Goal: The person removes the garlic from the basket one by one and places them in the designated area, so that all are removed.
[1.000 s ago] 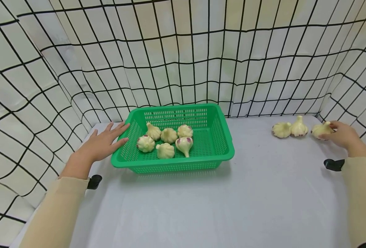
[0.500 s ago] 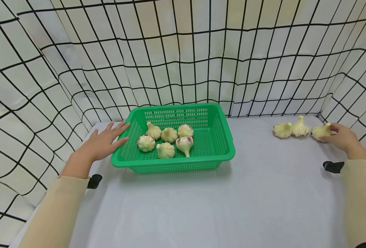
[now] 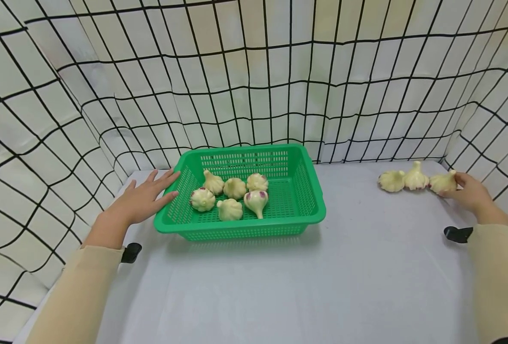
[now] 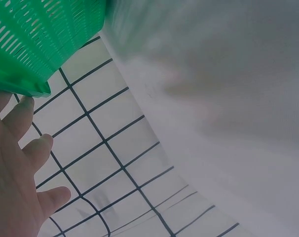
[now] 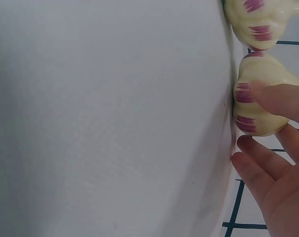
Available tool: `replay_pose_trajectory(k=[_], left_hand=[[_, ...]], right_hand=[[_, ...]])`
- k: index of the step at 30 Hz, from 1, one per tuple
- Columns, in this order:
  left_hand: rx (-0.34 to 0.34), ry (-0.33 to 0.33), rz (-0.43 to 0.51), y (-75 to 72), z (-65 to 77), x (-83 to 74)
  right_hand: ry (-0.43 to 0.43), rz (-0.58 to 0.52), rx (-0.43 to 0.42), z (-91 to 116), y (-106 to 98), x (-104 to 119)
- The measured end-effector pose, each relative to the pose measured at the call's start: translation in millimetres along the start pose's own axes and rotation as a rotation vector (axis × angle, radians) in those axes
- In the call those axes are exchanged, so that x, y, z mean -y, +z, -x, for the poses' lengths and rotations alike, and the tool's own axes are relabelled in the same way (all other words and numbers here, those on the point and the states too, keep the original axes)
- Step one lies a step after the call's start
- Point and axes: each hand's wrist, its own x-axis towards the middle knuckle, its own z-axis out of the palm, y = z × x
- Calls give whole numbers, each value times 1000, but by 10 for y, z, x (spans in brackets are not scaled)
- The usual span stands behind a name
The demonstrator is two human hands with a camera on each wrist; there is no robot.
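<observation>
1. Nearest us, beige sleeves [image 3: 75,296] reach forward over the white table [image 3: 254,291].
2. Our left hand [image 3: 144,197] rests at the left end of the green basket [image 3: 243,230], fingers spread apart. The left wrist view adds what the head view hides: from the palm side, two fingertips meet the rim, two stand clear.
3. Six garlic bulbs [image 3: 230,209] sit inside, towards the left; only the head view shows them.
4. Our right hand [image 3: 473,195] pinches the end bulb [image 3: 442,182], which lies between thumb and fingers. The right wrist view reveals its purple streaks and two fingertips just beside it.
5. Leftward, two more bulbs [image 3: 415,177] continue the row.
6. Farthest, black netting [image 3: 288,86] covers the wall.
</observation>
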Motion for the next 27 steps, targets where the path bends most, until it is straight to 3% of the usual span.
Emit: replay_pose_trajectory(k=[12, 27], left_hand=[[-3, -1, 9, 8, 1, -11], [0, 0, -1, -1, 4, -4]], right_hand=[[18, -61, 4, 57, 33, -75], [11, 4, -47, 183, -64, -20]])
